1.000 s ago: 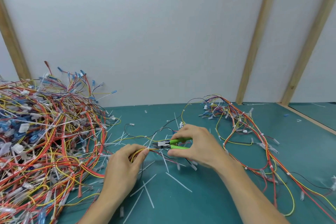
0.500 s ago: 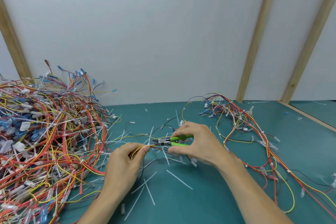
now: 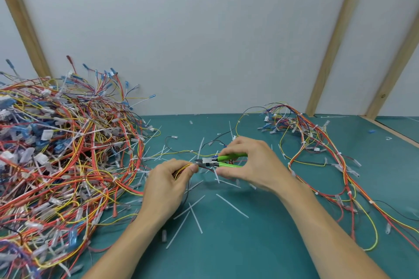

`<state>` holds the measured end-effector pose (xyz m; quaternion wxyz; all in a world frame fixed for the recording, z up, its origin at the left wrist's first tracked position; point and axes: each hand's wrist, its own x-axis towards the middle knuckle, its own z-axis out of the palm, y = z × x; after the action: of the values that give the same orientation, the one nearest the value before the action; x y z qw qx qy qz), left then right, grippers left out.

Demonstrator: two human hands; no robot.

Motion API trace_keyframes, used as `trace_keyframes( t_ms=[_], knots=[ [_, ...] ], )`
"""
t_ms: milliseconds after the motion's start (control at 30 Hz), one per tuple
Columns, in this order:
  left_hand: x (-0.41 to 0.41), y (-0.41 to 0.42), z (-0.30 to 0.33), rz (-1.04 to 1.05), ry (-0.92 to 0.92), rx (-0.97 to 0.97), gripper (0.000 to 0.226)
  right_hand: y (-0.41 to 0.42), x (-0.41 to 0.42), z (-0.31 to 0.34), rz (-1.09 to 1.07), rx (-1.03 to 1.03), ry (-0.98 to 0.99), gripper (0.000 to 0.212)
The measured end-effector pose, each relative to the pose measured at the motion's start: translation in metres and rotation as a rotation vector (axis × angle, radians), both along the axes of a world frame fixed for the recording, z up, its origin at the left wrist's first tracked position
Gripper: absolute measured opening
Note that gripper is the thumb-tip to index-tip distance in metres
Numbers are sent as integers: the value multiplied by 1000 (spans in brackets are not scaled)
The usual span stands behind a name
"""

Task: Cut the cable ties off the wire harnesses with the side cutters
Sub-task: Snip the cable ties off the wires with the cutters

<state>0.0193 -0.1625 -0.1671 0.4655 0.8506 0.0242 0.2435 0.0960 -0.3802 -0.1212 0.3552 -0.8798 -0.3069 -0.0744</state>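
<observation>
My right hand (image 3: 251, 164) grips the green-handled side cutters (image 3: 221, 161), jaws pointing left. My left hand (image 3: 167, 184) pinches a small bundle of yellow and red wires (image 3: 181, 169) between thumb and fingers. The cutter tips sit right against that bundle at my left fingertips. I cannot see the cable tie between the jaws. The wires of this harness trail off to the right under my right hand.
A big tangled heap of wire harnesses (image 3: 59, 154) fills the left of the teal table (image 3: 260, 244). A looser harness (image 3: 317, 147) sprawls on the right. Cut white cable ties (image 3: 231, 205) lie scattered around my hands. A white wall with wooden battens (image 3: 331, 47) stands behind.
Both hands have lifted slightly and shifted a little away from me, keeping the cutters at the wire bundle. The grips are unchanged.
</observation>
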Motion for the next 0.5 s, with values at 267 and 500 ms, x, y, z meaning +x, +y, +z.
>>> trace_keyframes(
  t_ms=[267, 500],
  knots=[
    [-2, -1, 3, 5, 2, -28, 17, -4, 3, 0, -6, 16, -9, 38],
    [0, 0, 2, -1, -13, -48, 13, -4, 5, -1, -43, 21, -3, 36]
  ],
)
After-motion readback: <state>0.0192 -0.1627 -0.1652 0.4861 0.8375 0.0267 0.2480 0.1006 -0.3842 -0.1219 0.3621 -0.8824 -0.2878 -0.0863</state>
